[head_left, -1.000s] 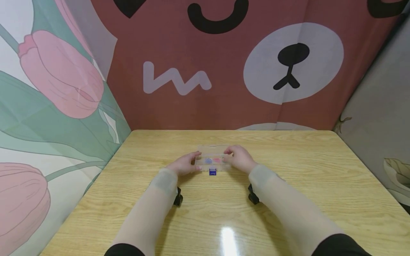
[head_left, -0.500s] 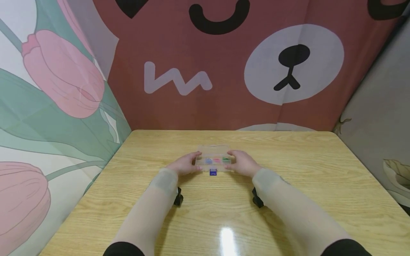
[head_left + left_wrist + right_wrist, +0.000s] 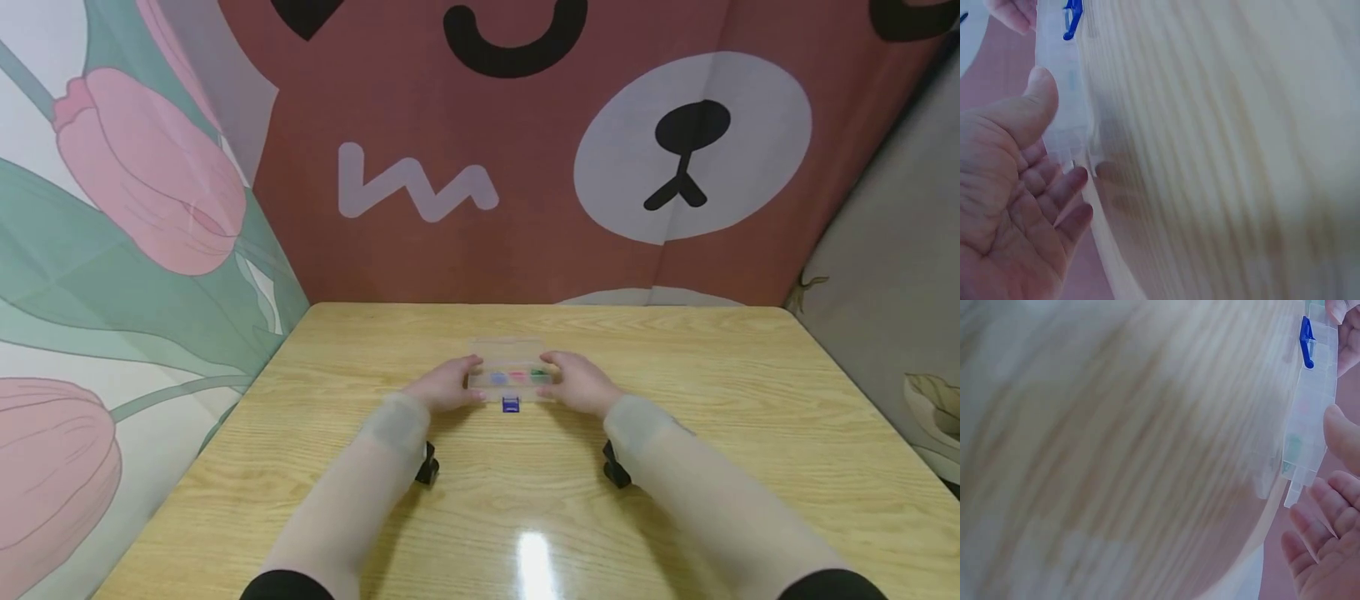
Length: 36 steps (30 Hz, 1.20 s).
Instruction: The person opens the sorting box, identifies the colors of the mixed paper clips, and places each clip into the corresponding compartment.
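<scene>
A clear plastic compartment box (image 3: 527,390) sits near the back of the table, its transparent lid (image 3: 510,349) raised behind it. Inside lie small blue pieces (image 3: 498,378), pink-red pieces (image 3: 517,377) and green pieces (image 3: 539,376), side by side. A blue latch (image 3: 511,405) hangs at the front. My left hand (image 3: 447,384) grips the box's left end, thumb in front and fingers toward the back. At the opposite end my right hand (image 3: 583,386) holds it the same way. Both wrist views show the box's front wall (image 3: 1067,103) close to the thumbs.
The box is on a light wood-grain table (image 3: 480,492). Behind the table hangs a brown cloth (image 3: 420,267) with a bear print. A flower-print cloth (image 3: 150,175) covers the left side and a pale cloth (image 3: 892,275) the right.
My right hand has drawn back from over the right compartment to the box's right end, uncovering the green pieces. Box and both hands have since shifted slightly right.
</scene>
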### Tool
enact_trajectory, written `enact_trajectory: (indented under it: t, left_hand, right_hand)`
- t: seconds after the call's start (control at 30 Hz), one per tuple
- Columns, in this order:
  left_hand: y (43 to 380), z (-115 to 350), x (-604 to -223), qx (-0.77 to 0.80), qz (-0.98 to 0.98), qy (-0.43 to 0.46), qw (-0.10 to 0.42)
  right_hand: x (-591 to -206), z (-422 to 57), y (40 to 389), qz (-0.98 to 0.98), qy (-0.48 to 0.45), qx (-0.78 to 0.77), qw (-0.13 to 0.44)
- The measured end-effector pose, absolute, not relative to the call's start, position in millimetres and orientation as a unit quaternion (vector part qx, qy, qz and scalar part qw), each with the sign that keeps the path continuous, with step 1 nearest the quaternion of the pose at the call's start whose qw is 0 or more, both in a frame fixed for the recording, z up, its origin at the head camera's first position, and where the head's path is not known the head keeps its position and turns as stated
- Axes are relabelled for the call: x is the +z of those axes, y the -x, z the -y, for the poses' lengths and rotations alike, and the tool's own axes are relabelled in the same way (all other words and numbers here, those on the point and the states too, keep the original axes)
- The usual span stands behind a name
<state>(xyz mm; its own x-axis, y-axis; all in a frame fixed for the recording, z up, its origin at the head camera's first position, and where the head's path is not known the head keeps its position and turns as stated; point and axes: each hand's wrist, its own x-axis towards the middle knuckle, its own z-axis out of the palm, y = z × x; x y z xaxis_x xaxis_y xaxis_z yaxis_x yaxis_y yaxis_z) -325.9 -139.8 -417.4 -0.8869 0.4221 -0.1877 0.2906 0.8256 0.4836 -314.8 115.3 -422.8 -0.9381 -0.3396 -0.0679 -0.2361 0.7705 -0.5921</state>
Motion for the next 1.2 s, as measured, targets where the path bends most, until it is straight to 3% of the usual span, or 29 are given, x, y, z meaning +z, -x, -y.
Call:
enact_trajectory:
  t: [0.7, 1.2]
  left_hand:
    - [319, 88, -420, 0.210, -0.942, -0.211, 0.153]
    - [313, 81, -422, 0.153, -0.953, -0.230, 0.123]
  right_hand:
    - [-422, -168, 294, -0.946, 0.132, -0.286, 0.074]
    - [-419, -175, 291, -0.949, 0.133, -0.275, 0.082]
